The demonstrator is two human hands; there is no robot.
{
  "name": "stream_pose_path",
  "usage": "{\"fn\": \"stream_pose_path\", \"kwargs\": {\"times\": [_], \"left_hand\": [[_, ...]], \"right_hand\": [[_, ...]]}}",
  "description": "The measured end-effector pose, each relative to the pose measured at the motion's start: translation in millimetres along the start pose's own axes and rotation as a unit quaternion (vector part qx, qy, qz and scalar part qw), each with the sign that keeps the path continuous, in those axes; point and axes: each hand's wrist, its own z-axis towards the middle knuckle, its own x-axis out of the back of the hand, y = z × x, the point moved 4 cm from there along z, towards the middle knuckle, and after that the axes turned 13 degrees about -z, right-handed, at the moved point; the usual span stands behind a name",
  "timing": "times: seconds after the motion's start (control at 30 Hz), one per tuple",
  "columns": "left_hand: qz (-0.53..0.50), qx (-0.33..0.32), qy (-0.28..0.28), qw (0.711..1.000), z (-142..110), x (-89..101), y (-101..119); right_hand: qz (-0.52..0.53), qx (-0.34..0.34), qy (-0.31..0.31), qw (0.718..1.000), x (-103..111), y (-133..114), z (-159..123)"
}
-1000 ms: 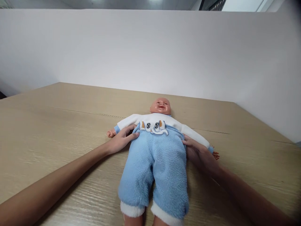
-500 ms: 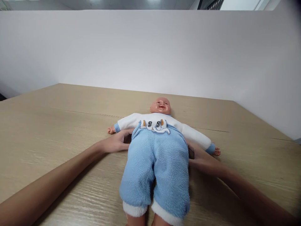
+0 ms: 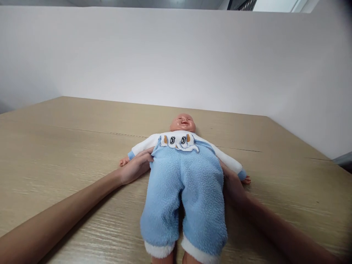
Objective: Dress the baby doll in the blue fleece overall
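A baby doll (image 3: pixel 182 123) lies on its back, head toward the wall, in a white long-sleeved top (image 3: pixel 143 143) and fleecy blue trousers (image 3: pixel 189 172) with an elephant face on the bib front. At the left side of the waist, my left hand (image 3: pixel 136 167) is closed on the trousers' edge, its fingertips curled over the fabric. My right hand (image 3: pixel 232 183) grips the opposite side of the waist; its fingertips are hidden behind the trousers and the doll. The doll's arms are spread outward, beyond my hands. Its lower legs run off the bottom of the view.
The doll rests on a wooden table (image 3: pixel 82 146) with thin seams across its top. A white partition wall (image 3: pixel 165 58) stands behind the table's far edge. At the right edge, a dark grey object (image 3: pixel 343 160) shows beside the table.
My left hand has closed in on the trousers' side, its fingers now over the fabric. My right hand also sits tighter against the waist. The waist edge looks slightly higher, and the doll's arms shifted a little.
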Motion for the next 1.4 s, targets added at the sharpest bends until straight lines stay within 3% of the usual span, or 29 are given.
{"fn": "stream_pose_path", "kwargs": {"times": [0.17,0.27,0.37,0.47,0.6,0.7,0.83,0.97,1.03,1.13,1.4], "left_hand": [[0.021,-0.079,0.037,0.996,2.0,8.8,8.3],[0.053,-0.114,0.051,0.991,3.1,6.6,13.6],[0.118,-0.113,0.087,0.983,2.7,-1.9,19.7],[0.227,-0.105,0.113,0.962,-0.4,-3.3,25.6],[0.399,-0.104,0.047,0.910,-4.9,6.7,25.4],[0.433,-0.093,0.017,0.897,-7.9,12.7,20.3],[0.349,-0.077,0.099,0.929,-8.9,10.9,12.0],[0.129,-0.108,0.188,0.968,-3.8,5.3,-4.4],[0.026,-0.112,0.212,0.971,-0.5,2.1,-12.2],[-0.026,-0.104,0.228,0.968,1.8,-4.8,-14.5],[-0.088,-0.110,0.160,0.977,6.2,-10.6,-5.7]], "right_hand": [[-0.001,0.057,0.046,0.997,8.3,-10.6,-3.9],[0.004,0.071,0.012,0.997,9.8,-11.9,1.6],[0.002,0.065,-0.005,0.998,12.7,-7.0,10.6],[-0.074,0.048,-0.004,0.996,18.6,1.5,15.9],[-0.245,0.113,-0.010,0.963,25.3,2.6,12.6],[-0.269,0.135,-0.007,0.954,24.7,-0.2,8.4],[-0.084,0.022,-0.026,0.996,12.3,5.9,6.5],[0.141,-0.117,-0.023,0.983,-3.3,18.1,3.5],[0.163,-0.109,-0.023,0.980,-6.5,18.3,3.6],[0.146,-0.062,-0.025,0.987,-5.4,17.2,7.5],[0.132,0.001,-0.016,0.991,3.7,32.0,24.8]]}}
